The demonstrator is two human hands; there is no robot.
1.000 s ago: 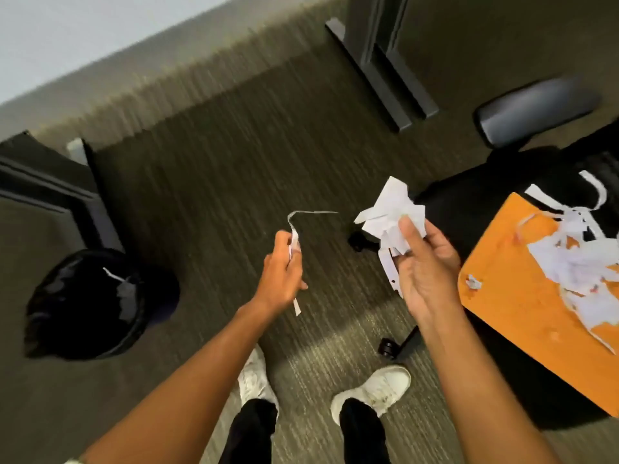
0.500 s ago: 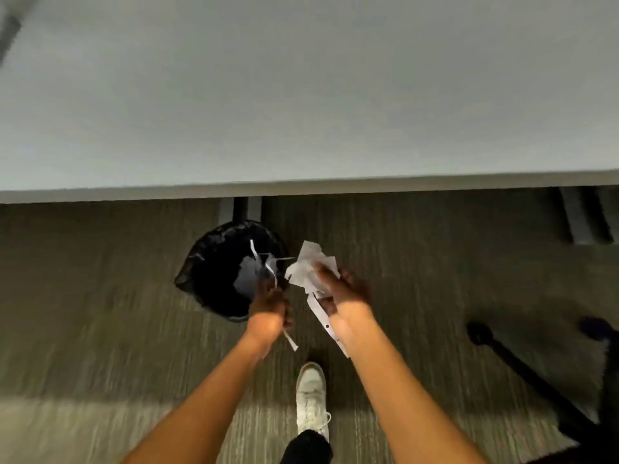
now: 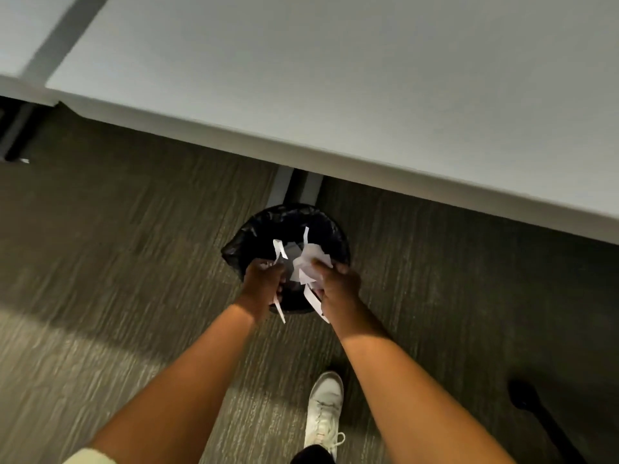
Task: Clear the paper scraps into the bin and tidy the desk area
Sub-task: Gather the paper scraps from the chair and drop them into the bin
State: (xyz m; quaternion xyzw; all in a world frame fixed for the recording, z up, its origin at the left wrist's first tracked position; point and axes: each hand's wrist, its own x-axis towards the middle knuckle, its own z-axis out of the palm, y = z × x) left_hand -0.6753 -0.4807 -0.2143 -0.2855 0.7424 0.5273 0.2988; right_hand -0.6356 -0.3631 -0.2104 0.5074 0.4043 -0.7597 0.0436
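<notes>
Both hands are held close together over the mouth of the bin (image 3: 288, 226), each closed on paper. Left hand (image 3: 263, 279) pinches a long thin strip (image 3: 278, 251) that curls up above the fingers and trails down below the wrist. Right hand (image 3: 338, 284) grips a crumpled bunch of scraps (image 3: 310, 262), with one loose strip hanging from it over the near rim.

That bin is black, lined with a dark bag, and stands on the carpet (image 3: 100, 262) just beside the desk leg (image 3: 298, 189), partly under the edge of the pale desk (image 3: 335, 95). Some paper seems to lie inside it already, though the blur makes that hard to judge.

As I read it, this load is at the point of release: nothing has left the fingers yet. Whether more scraps wait elsewhere cannot be told, since the visible stretch of desk shows none. A white shoe (image 3: 326, 410) stands near the bin.

No brand, label or writing can be read anywhere.
</notes>
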